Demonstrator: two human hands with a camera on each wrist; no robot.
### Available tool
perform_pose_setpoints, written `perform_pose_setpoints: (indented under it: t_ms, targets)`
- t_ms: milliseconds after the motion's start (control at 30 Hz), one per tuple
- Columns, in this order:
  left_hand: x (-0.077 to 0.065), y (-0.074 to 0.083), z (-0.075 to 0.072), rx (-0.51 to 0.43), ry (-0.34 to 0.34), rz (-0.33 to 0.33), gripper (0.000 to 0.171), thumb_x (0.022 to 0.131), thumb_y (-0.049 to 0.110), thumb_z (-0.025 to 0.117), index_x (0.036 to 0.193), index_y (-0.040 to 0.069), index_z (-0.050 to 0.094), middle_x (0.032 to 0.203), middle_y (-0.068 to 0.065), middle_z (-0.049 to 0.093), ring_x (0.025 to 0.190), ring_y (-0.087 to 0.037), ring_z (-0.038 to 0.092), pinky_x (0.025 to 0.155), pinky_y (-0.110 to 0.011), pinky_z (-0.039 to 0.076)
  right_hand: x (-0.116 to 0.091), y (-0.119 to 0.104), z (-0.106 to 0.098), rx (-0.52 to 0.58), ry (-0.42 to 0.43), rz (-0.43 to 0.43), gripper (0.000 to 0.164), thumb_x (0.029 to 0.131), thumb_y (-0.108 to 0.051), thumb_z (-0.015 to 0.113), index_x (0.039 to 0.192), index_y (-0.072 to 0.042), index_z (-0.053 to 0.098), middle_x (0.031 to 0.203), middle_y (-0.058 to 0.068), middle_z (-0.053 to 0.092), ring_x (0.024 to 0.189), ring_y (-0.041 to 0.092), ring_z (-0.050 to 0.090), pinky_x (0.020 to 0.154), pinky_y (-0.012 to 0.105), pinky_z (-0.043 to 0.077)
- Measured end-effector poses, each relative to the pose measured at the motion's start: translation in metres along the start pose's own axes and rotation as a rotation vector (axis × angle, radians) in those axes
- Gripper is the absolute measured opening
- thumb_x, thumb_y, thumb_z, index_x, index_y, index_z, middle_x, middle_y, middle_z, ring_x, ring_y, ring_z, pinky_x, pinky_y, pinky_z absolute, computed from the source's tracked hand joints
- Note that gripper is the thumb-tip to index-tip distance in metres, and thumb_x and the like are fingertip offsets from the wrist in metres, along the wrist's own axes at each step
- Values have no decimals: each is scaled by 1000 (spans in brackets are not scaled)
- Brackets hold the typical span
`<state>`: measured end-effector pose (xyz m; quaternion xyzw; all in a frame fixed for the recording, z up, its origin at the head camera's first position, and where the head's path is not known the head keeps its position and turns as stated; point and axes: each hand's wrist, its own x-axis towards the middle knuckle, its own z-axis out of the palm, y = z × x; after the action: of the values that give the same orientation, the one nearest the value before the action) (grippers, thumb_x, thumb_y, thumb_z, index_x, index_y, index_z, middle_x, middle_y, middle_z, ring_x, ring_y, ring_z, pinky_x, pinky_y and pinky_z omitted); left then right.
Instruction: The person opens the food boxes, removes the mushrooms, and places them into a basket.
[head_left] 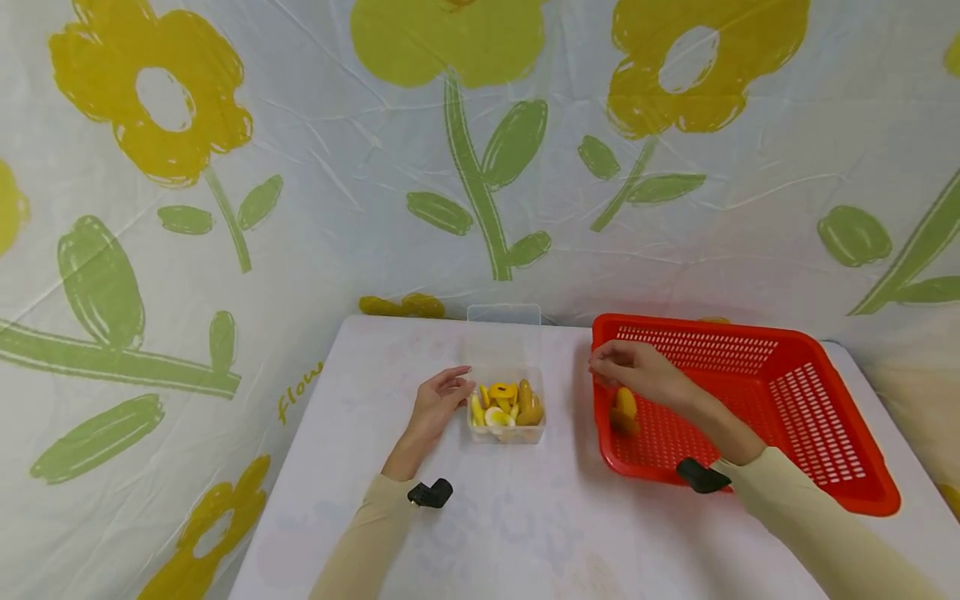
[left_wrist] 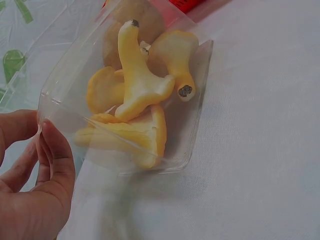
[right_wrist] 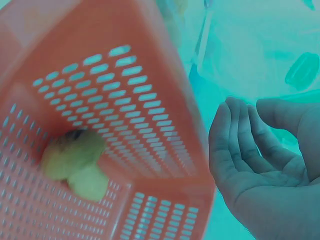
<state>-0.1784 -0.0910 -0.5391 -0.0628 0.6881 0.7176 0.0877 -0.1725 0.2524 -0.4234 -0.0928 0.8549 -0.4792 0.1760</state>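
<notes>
A small clear plastic box (head_left: 506, 436) stands on the table with its lid (head_left: 504, 315) raised at the back. Yellow mushrooms (left_wrist: 135, 80) with dark-tipped stems fill it, along with a brown rounded piece (head_left: 529, 410) on its right side. My left hand (head_left: 435, 407) is at the box's left side, pinching its clear edge between thumb and fingers. Over the left rim of a red basket (head_left: 795, 417), my right hand (head_left: 637, 367) hovers with loosely bent fingers and holds nothing. Below it, a yellow piece (head_left: 626, 402) and a brown piece (head_left: 623, 422) lie in the basket.
The red basket has slotted walls and takes up the table's right side. White table (head_left: 495, 525) surface separates the box from it. Behind the table hangs a white cloth (head_left: 315, 125) printed with yellow flowers. Dark wrist cameras (head_left: 431, 493) sit on both sleeves.
</notes>
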Motion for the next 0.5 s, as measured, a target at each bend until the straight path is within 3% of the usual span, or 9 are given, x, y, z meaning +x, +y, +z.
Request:
perform_pose_setpoints:
  t_ms: [167, 367, 500]
  targets:
    - [1, 2, 0, 9, -4, 0, 37, 96, 12, 74, 132, 5, 68, 105, -8, 65, 89, -16, 61, 81, -26, 58, 9, -7, 10, 35, -1, -39, 34, 103, -17, 64, 126, 8, 61, 113, 18, 70, 100, 29, 70, 89, 43, 59]
    - [0, 1, 0, 6, 3, -1, 34, 96, 11, 74, 130, 6, 69, 104, -8, 65, 87, -16, 61, 78, -22, 57, 20, -16, 27, 57, -13, -79, 31, 104, -15, 62, 125, 8, 62, 117, 24, 68, 99, 28, 71, 84, 32, 60]
    - [0, 0, 0, -5, -2, 5, 37, 96, 11, 74, 131, 3, 68, 102, -8, 65, 87, -15, 61, 77, -22, 57, 26, -22, 38, 64, -14, -94, 29, 103, -14, 62, 124, 6, 63, 117, 22, 68, 101, 29, 71, 87, 35, 59]
